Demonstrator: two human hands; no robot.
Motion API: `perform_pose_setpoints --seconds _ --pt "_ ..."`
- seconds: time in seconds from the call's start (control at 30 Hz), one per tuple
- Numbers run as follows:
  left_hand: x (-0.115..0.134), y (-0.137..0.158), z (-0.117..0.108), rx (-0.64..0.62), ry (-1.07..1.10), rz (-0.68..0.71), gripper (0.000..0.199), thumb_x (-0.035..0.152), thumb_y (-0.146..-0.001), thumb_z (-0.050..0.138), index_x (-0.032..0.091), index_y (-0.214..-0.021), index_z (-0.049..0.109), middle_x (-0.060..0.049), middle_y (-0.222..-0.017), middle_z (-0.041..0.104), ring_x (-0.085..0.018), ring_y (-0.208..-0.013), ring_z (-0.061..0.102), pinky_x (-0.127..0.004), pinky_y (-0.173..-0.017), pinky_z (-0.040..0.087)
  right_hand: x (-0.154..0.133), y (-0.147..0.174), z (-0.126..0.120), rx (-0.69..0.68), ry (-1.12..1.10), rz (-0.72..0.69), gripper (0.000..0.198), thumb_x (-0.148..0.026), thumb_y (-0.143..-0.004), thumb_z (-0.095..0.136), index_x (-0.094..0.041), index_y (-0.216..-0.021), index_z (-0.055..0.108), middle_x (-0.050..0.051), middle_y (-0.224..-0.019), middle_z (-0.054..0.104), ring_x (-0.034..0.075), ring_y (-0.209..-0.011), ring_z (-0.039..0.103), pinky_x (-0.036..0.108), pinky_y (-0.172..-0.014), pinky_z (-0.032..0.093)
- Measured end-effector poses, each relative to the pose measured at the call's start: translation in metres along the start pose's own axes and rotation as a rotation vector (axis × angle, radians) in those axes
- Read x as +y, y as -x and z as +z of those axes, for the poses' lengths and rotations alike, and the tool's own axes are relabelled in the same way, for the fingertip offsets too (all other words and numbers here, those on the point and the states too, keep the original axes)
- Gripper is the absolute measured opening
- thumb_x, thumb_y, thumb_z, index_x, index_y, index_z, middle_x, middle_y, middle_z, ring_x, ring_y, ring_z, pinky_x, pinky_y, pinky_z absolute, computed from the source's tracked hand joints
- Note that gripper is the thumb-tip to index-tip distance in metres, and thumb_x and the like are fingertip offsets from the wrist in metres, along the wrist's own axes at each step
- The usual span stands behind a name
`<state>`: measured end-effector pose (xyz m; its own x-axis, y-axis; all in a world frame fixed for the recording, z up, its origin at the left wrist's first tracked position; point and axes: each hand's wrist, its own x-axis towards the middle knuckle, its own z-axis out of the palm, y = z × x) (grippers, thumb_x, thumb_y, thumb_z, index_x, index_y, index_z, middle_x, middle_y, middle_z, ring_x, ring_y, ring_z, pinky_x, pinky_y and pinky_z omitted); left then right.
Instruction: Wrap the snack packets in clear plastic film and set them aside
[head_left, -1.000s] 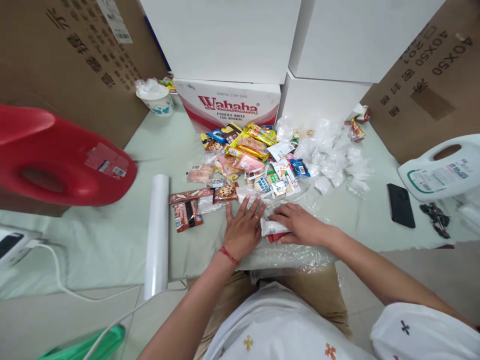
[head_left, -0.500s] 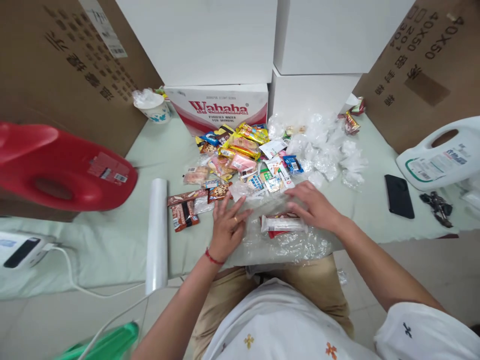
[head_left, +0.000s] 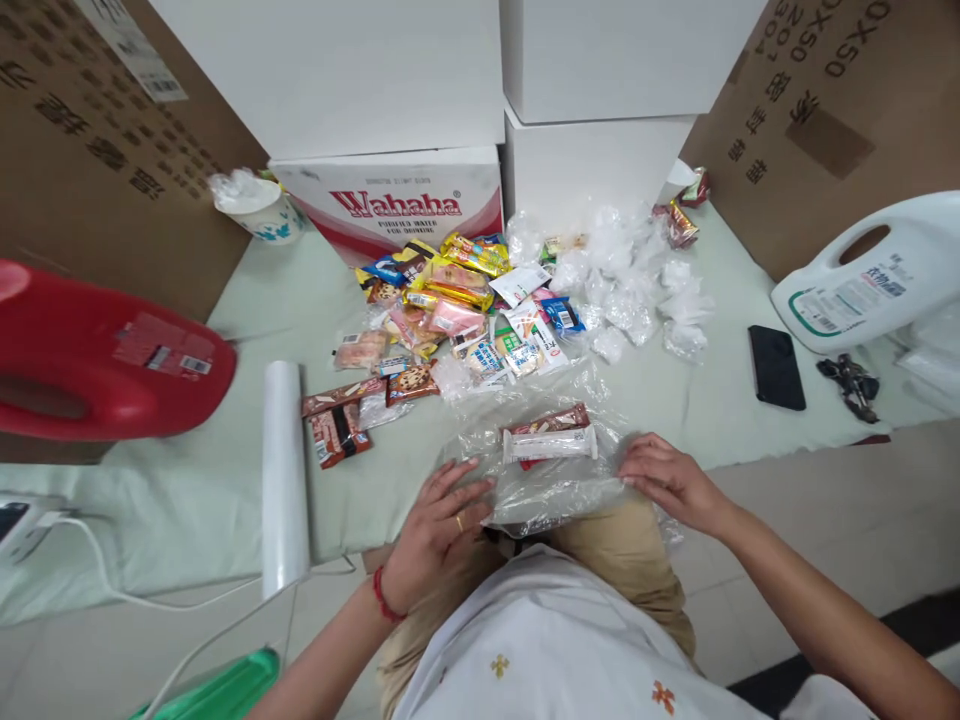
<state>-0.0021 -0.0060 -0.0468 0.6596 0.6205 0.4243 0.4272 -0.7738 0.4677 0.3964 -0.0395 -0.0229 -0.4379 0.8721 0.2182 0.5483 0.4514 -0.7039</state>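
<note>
looking down through the head cam from my end: the left hand (head_left: 442,510) is spread pretty wide, back up, fingertips at the left edge of some clear plastic (head_left: 536,495) laid flat, and i can't see it holding anything. the right hand (head_left: 671,482) is over at the plastic's right edge with its fingers bunched close together. honestly can't tell if it's pinching the plastic or just touching it.

the white bar (head_left: 550,444) lies crosswise on the plastic between the two hands, apart from both, on top of some brown and red packets (head_left: 564,416). beyond that i've got a heap of snack packets (head_left: 457,285) in front of the wahaha box (head_left: 405,203), with crinkly plastic bundles (head_left: 630,318) right of it. the white roll (head_left: 283,470) is on the table (head_left: 390,490) off left, poking past the front edge. black phone (head_left: 777,367) sits far right, near the white jug (head_left: 874,275).
</note>
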Motion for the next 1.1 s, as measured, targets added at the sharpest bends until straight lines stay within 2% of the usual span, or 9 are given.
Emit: perform_pose_setpoints --seconds 0.17,0.3,0.37,0.43,0.53,0.6,0.7,0.87,1.1 --pt "-0.016 -0.036 -0.004 0.131 0.103 -0.399 0.017 0.027 -0.101 0.053 0.024 -0.093 0.068 -0.005 -0.097 0.076 -0.025 -0.115 0.064 -0.043 -0.099 0.053 0.003 -0.060 -0.025 0.055 -0.162 0.390 0.033 -0.048 -0.100 0.056 -0.020 -0.096 0.072 0.002 -0.079 0.067 0.015 -0.068 0.058 0.027 -0.064 0.045" --pt "-0.017 -0.063 -0.004 0.482 -0.246 -0.686 0.021 0.036 -0.097 0.057 0.019 -0.100 0.068 -0.012 -0.102 0.071 -0.030 -0.106 0.064 -0.052 -0.099 0.048 0.021 -0.102 -0.012 0.064 0.083 0.580 0.034 -0.045 -0.095 0.054 -0.018 -0.084 0.071 0.000 -0.067 0.062 0.015 -0.063 0.054 0.026 -0.060 0.036" --pt "-0.003 -0.071 -0.004 0.625 -0.364 -0.542 0.021 0.030 -0.096 0.058 0.020 -0.112 0.067 -0.012 -0.112 0.070 -0.031 -0.114 0.062 -0.052 -0.104 0.043 0.026 -0.113 -0.005 -0.028 0.251 0.625 0.029 -0.040 -0.094 0.054 -0.019 -0.081 0.071 0.001 -0.069 0.065 0.016 -0.065 0.055 0.026 -0.061 0.034" --pt "0.014 -0.078 0.001 0.503 -0.331 -0.236 0.027 0.021 -0.096 0.058 0.025 -0.121 0.066 -0.009 -0.119 0.071 -0.027 -0.119 0.062 -0.048 -0.107 0.040 0.025 -0.120 -0.004 -0.137 0.387 0.635 0.025 -0.037 -0.095 0.055 -0.021 -0.083 0.072 0.003 -0.075 0.068 0.018 -0.068 0.056 0.027 -0.060 0.033" --pt "0.031 -0.088 0.017 0.081 -0.282 -0.064 0.036 0.019 -0.098 0.054 0.028 -0.132 0.065 -0.006 -0.128 0.074 -0.026 -0.123 0.063 -0.045 -0.106 0.037 0.017 -0.131 -0.011 -0.129 0.540 0.466 0.019 -0.030 -0.095 0.058 -0.022 -0.088 0.074 0.009 -0.088 0.070 0.025 -0.085 0.057 0.031 -0.067 0.040" --pt "0.031 -0.093 0.028 -0.011 -0.311 -0.124 0.035 0.020 -0.101 0.051 0.027 -0.132 0.066 -0.006 -0.129 0.075 -0.027 -0.119 0.064 -0.046 -0.101 0.037 0.011 -0.145 -0.013 -0.042 0.568 0.221 0.019 -0.026 -0.097 0.057 -0.020 -0.100 0.075 0.013 -0.102 0.070 0.029 -0.100 0.055 0.037 -0.080 0.045" --pt "0.024 -0.095 0.037 -0.009 -0.349 -0.168 0.031 0.023 -0.102 0.052 0.025 -0.128 0.068 -0.006 -0.128 0.075 -0.029 -0.117 0.063 -0.048 -0.097 0.037 0.003 -0.176 -0.005 -0.103 0.558 -0.012 0.032 -0.030 -0.097 0.062 -0.016 -0.125 0.069 0.015 -0.117 0.068 0.032 -0.114 0.051 0.043 -0.096 0.043" --pt "0.025 -0.092 0.035 0.015 -0.343 -0.161 0.030 0.021 -0.099 0.058 0.024 -0.126 0.070 -0.004 -0.128 0.076 -0.029 -0.115 0.060 -0.048 -0.096 0.036 -0.004 -0.211 0.001 -0.360 0.541 0.075 0.017 -0.022 -0.091 0.069 -0.013 -0.105 0.073 0.013 -0.096 0.073 0.029 -0.102 0.059 0.037 -0.091 0.041" --pt "0.022 -0.092 0.041 0.017 -0.269 -0.231 0.032 0.021 -0.100 0.055 0.025 -0.127 0.071 -0.007 -0.126 0.076 -0.027 -0.102 0.063 -0.046 -0.086 0.041 -0.015 -0.136 -0.013 -0.386 0.406 -0.315 0.028 -0.022 -0.105 0.047 -0.019 -0.115 0.073 0.008 -0.088 0.069 0.022 -0.088 0.054 0.033 -0.079 0.041"
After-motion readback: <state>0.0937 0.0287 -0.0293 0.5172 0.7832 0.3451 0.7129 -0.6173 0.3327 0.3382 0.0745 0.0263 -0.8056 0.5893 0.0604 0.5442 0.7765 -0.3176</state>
